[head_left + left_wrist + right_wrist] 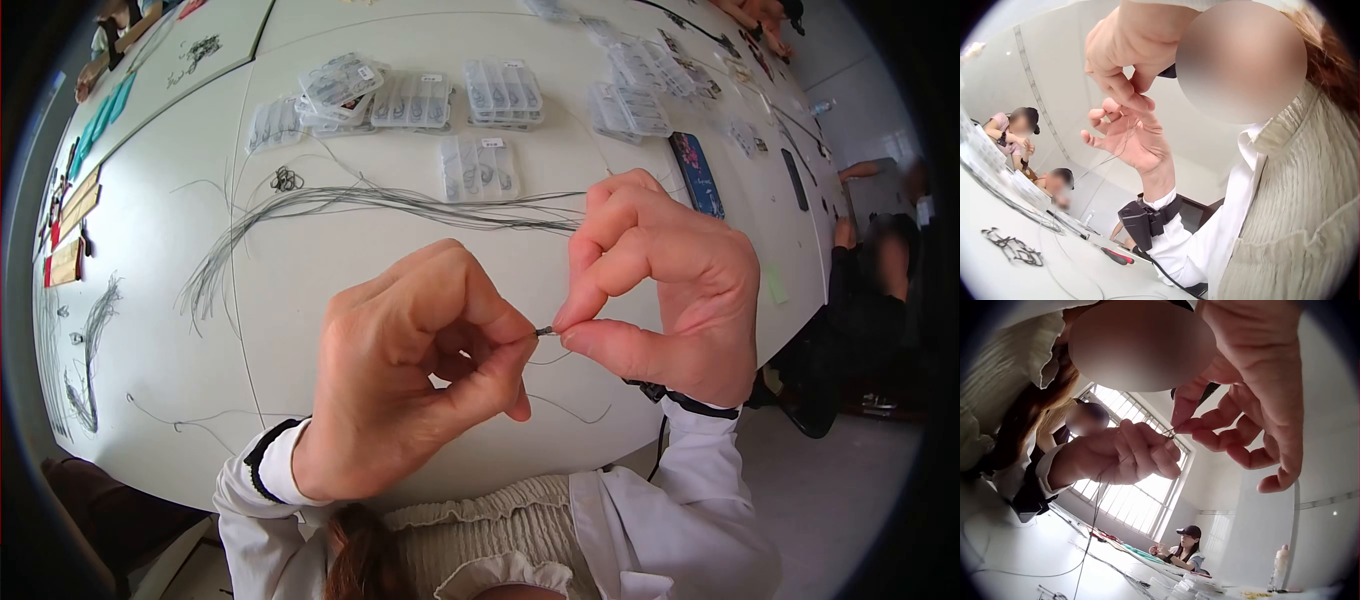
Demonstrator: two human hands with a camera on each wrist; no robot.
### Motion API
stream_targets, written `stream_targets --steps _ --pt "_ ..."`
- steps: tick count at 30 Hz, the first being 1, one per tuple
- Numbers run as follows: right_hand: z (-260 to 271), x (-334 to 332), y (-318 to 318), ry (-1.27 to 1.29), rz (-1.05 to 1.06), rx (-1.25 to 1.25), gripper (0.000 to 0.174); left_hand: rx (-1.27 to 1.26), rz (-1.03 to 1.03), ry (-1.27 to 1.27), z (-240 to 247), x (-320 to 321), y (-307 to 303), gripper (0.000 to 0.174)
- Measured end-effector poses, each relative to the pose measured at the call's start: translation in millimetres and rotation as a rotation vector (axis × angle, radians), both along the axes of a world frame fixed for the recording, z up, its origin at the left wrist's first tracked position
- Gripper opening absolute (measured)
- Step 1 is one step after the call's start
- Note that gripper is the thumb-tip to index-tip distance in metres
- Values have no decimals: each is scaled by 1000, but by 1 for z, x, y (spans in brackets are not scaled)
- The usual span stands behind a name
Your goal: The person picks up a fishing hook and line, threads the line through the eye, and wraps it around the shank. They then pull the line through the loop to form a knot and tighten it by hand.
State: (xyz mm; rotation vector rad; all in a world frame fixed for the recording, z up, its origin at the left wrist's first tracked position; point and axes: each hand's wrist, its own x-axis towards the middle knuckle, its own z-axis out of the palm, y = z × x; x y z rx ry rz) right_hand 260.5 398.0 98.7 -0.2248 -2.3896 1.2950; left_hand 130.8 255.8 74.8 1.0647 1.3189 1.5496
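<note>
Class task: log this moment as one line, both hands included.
left hand: pinches thin line | right hand: pinches same line | over: white table | behind: strand bundle, clear boxes

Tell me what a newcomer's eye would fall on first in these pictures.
The two hands meeting at the centre come first: the left hand and the right hand both pinch the end of a thin wire. Behind them a long bundle of grey strands lies across the white table, with clear compartment boxes in a row beyond it.
</note>
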Motion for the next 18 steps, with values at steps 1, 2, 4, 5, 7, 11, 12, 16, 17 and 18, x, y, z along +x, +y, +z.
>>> stream_targets --steps 1,2,4,5,7,11,12,16,17,18 --pt "2 0 -1 23 -14 78 16 0 1 0 1 0 0 9" --pt "3 1 -2 45 -29 157 18 10 26 27 1 1 0 9" --pt "4 3 -7 61 -45 222 19 21 54 54 3 2 -1 9" --pt "4 3 -9 78 -64 288 21 19 76 63 4 3 -1 9" --pt "6 4 -11 75 -54 328 22 19 98 72 4 4 -2 9" --pt "6 4 -13 65 -42 350 24 61 126 140 4 4 -3 11" --pt "6 3 -13 66 -41 351 24 70 131 149 5 5 -3 11" --pt "6 4 -15 60 -47 344 24 150 129 259 1 3 -4 12" --pt "6 4 -15 63 -47 341 24 164 139 309 1 4 -4 14" --pt "6 4 -15 64 -48 342 24 178 148 360 1 3 -4 15"
